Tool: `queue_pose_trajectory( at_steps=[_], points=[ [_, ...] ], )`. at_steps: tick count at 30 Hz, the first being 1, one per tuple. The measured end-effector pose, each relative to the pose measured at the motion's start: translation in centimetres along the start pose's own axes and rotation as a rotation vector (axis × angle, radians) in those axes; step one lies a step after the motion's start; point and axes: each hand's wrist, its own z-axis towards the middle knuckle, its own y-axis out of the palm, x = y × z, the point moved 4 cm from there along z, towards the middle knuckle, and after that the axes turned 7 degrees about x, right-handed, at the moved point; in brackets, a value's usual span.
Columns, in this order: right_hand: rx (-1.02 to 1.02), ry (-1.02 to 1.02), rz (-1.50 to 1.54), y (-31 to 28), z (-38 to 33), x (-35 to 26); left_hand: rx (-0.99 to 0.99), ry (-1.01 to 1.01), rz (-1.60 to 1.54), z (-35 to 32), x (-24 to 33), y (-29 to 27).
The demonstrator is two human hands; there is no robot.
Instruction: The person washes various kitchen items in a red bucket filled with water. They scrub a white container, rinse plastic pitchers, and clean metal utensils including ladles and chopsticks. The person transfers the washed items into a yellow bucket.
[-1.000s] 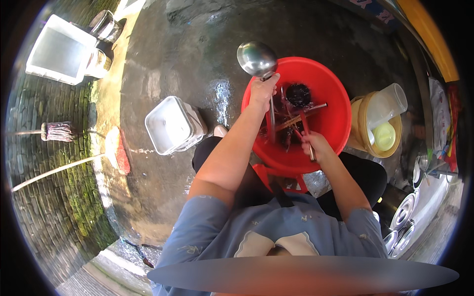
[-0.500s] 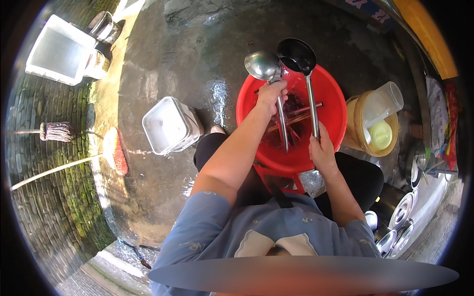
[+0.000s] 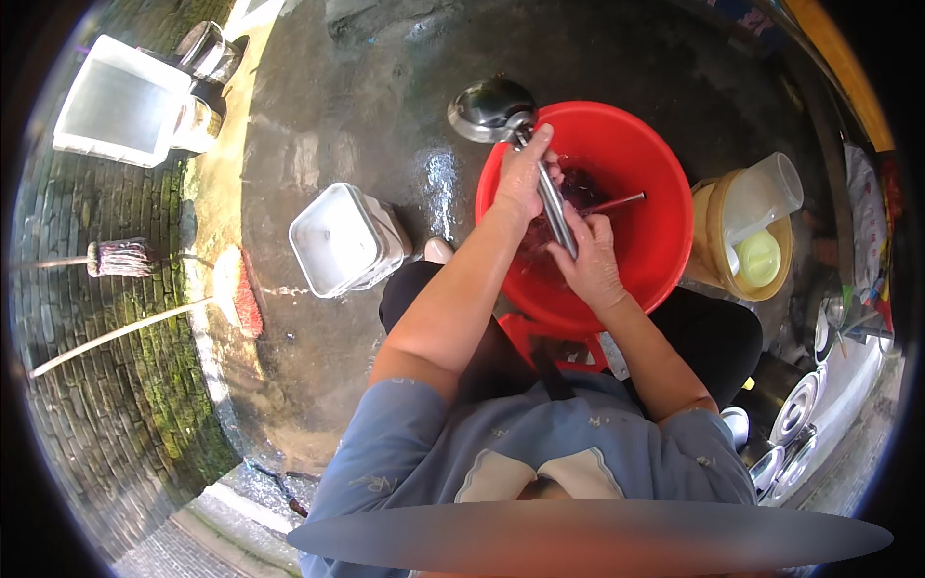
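The black ladle raised half a second ago is gone from view; both the left hand [image 3: 525, 178] and right hand [image 3: 590, 262] now grip the steel ladle [image 3: 493, 108] over the red basin [image 3: 665, 231], upper centre.

The wet, dark concrete floor [image 3: 385, 77] carries a round red plastic basin [image 3: 655, 193] right under both hands. Left of the hands stands a white square plastic tub [image 3: 337, 239]; farther left lie a red-bristled broom [image 3: 236, 294] and a string mop [image 3: 120, 258]. Right of the hands sits a tan round bucket [image 3: 708, 250].
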Motion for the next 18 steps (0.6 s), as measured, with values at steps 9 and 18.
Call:
queue_pose_trajectory(
  at_steps=[9, 18],
  points=[
    [-0.12, 0.016, 0.006, 2.6, 2.1, -0.6, 0.007, 0.199, -0.022, -2.0, 3.8, -1.1],
    [-0.136, 0.403, 0.724, 1.4, 11.3, 5.8, 0.237, 0.194, -0.348, -2.1, 9.0, -5.0]
  ],
)
